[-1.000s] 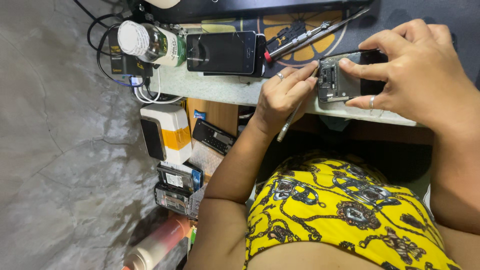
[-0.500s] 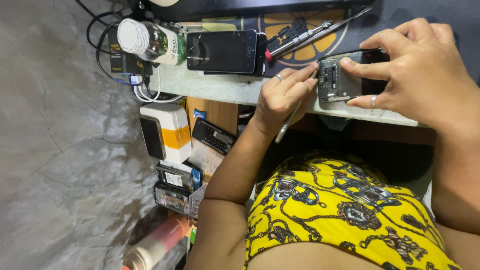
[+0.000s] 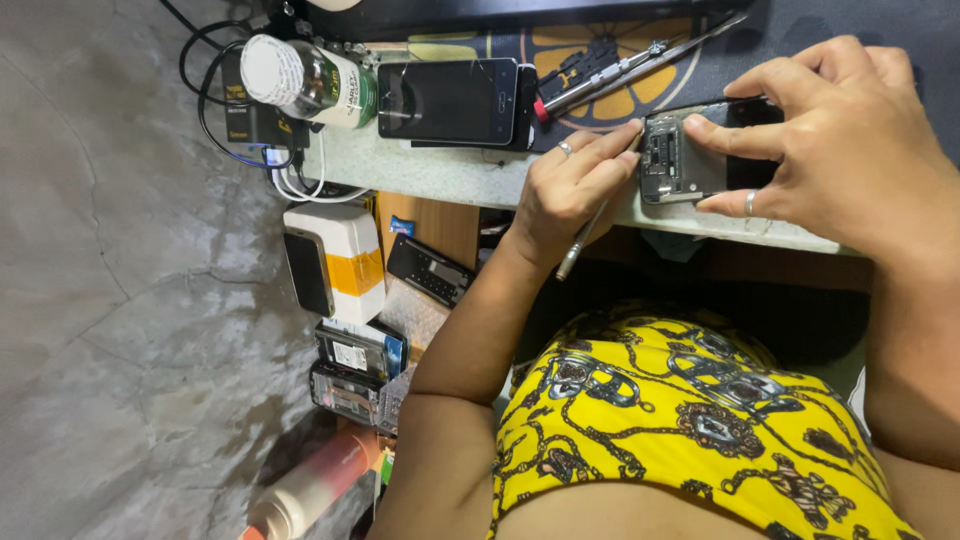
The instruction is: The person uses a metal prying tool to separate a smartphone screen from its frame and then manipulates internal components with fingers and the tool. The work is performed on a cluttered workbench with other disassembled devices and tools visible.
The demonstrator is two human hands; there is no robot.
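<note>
My right hand [image 3: 850, 150] holds an opened phone [image 3: 680, 165] at the desk's front edge, with its back cover off and the inner parts showing. The fingers pinch it from above and below. My left hand [image 3: 570, 190] grips a thin metal tool [image 3: 580, 240]. Its fingertips sit against the phone's left end, and the tool's shaft points down past the desk edge. The tool's tip is hidden behind my fingers.
On the desk lie a black smartphone [image 3: 450, 100], a white-capped bottle [image 3: 310, 85], a red-tipped tool [image 3: 600, 75] on an orange-patterned mat [image 3: 610, 45] and cables [image 3: 215, 70]. Below are a white and orange box [image 3: 345, 260], old phones [image 3: 430, 270] and a pink bottle [image 3: 310, 490].
My left hand's fingers have edged slightly closer to the opened phone. The rest looks the same.
</note>
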